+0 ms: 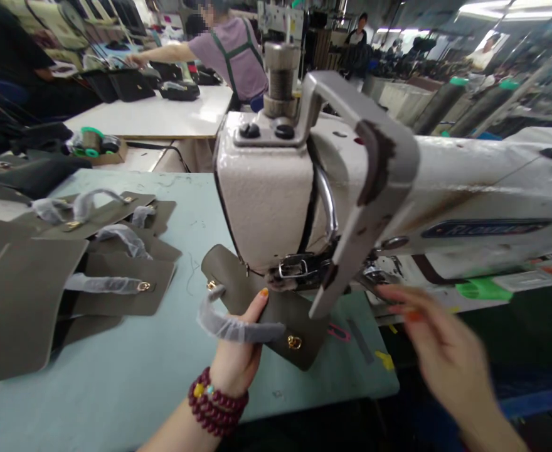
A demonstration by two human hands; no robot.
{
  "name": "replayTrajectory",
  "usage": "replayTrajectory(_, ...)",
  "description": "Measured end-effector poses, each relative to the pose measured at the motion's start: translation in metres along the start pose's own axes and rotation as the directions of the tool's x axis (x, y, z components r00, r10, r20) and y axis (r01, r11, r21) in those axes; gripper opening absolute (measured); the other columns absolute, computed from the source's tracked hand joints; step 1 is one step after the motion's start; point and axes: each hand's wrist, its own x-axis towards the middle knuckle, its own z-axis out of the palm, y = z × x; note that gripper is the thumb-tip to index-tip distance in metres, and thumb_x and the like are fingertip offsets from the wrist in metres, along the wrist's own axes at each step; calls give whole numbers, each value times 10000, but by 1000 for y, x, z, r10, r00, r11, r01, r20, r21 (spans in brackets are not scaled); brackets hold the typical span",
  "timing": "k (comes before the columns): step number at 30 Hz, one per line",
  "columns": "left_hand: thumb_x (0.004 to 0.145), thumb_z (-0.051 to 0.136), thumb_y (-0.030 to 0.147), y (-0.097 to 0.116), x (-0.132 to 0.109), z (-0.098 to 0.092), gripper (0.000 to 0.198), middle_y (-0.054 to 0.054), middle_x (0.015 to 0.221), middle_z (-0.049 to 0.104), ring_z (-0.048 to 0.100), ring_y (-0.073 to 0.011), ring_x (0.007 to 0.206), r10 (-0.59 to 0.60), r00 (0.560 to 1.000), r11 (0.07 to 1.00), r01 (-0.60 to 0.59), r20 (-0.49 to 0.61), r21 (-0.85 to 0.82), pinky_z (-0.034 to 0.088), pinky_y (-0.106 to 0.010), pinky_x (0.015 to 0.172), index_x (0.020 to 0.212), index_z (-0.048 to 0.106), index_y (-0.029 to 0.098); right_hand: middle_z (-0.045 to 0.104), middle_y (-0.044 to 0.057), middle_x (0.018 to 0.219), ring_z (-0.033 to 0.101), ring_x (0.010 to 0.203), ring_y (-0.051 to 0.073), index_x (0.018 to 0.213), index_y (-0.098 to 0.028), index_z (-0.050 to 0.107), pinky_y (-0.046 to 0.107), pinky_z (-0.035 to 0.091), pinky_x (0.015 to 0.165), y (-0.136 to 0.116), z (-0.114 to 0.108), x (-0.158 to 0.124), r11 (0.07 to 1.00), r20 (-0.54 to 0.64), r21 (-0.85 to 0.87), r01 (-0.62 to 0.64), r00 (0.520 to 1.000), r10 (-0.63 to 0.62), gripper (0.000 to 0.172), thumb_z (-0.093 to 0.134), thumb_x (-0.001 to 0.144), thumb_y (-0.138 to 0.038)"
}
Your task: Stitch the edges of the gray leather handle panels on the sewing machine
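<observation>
A grey-brown bag panel (295, 314) lies tilted under the sewing machine head (266, 194), its upper edge by the presser foot. Its carrying handle (238, 329) is wrapped in clear film and joined by gold-coloured fittings. My left hand (238, 348) reaches beneath the handle and grips the panel, thumb on top; its other fingers are mostly hidden. On the right, my right hand (440, 345) is smeared by motion. Its fingers are bent together close to metal parts behind the needle area, and whatever they hold is unclear.
Similar panels with wrapped handles (111, 284) lie stacked on the green tabletop (163, 370) at left. A pink loop-shaped item (339, 333) and yellow scraps (384, 360) rest near the right edge. Beyond, a person in purple (238, 56) reaches over a white table (163, 116).
</observation>
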Motion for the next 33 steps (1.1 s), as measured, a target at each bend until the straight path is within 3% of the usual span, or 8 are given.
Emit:
replayTrajectory(2, 813, 703, 189, -3, -3, 4, 351, -90, 1302, 644, 579, -281, 1233, 3, 1000, 1000, -3, -15, -8, 560, -324, 937, 1151, 610, 192, 722, 95, 1035, 675, 967, 253, 997, -240, 721, 360, 527, 827, -8, 30, -3, 984, 154, 175, -43, 988, 16, 319, 485, 962, -451)
replayTrajectory(5, 831, 660, 144, 0, -3, 7, 369, -97, 1388, 576, 530, -275, 1290, 30, 999, 999, -29, -17, 23, 512, -333, 1018, 1189, 582, 189, 733, 65, 842, 671, 768, 218, 928, -177, 734, 279, 481, 631, -24, 70, 8, 937, 355, 280, -211, 929, 103, 318, 543, 933, -431)
replayTrajectory(9, 827, 648, 140, 6, -1, 5, 325, -83, 1434, 536, 522, -263, 1299, 57, 998, 995, -60, 40, 80, 491, -325, 1045, 1142, 605, 208, 686, 20, 680, 601, 639, 167, 769, -169, 750, 235, 383, 554, -40, 92, 28, 932, 460, 322, -166, 888, -1, 302, 583, 907, -378)
replayTrajectory(15, 767, 718, 124, 4, 3, 3, 311, -96, 1349, 611, 547, -288, 1272, -19, 999, 1000, 18, 32, 14, 500, -327, 1035, 1064, 652, 189, 622, 4, 593, 553, 579, 151, 657, -167, 730, 232, 341, 523, -40, 99, 29, 900, 420, 403, -166, 907, -21, 303, 651, 847, -390)
replayTrajectory(21, 756, 727, 159, 2, 5, 4, 212, -75, 1319, 632, 522, -283, 1297, 60, 998, 996, -60, 0, 58, 458, -320, 1076, 954, 668, 204, 592, -2, 573, 531, 577, 155, 613, -179, 686, 240, 343, 521, -37, 104, 27, 863, 367, 461, -207, 930, 26, 273, 684, 812, -365)
replayTrajectory(25, 614, 826, 115, 6, 8, 0, 356, -74, 1338, 619, 493, -313, 1319, 26, 998, 994, -32, 58, 106, 457, -328, 1075, 922, 679, 215, 578, -5, 575, 542, 595, 156, 573, -181, 644, 252, 373, 556, -37, 108, 26, 853, 353, 482, -199, 935, 19, 295, 669, 825, -332)
replayTrajectory(30, 705, 774, 159, 11, 15, -1, 256, -90, 1277, 658, 562, -291, 1255, 23, 1000, 988, -24, 10, 151, 508, -333, 1017, 932, 660, 196, 623, 17, 652, 604, 735, 199, 674, -192, 680, 269, 442, 629, -37, 114, 21, 880, 287, 457, -133, 958, -5, 230, 625, 868, -303)
replayTrajectory(33, 716, 783, 215, 17, 20, -1, 243, -95, 1197, 701, 616, -285, 1186, 82, 993, 974, -98, 86, 205, 544, -335, 966, 932, 678, 179, 662, 34, 712, 624, 785, 202, 773, -177, 708, 263, 465, 659, -37, 118, 18, 902, 285, 411, -132, 959, 10, 179, 622, 879, -293)
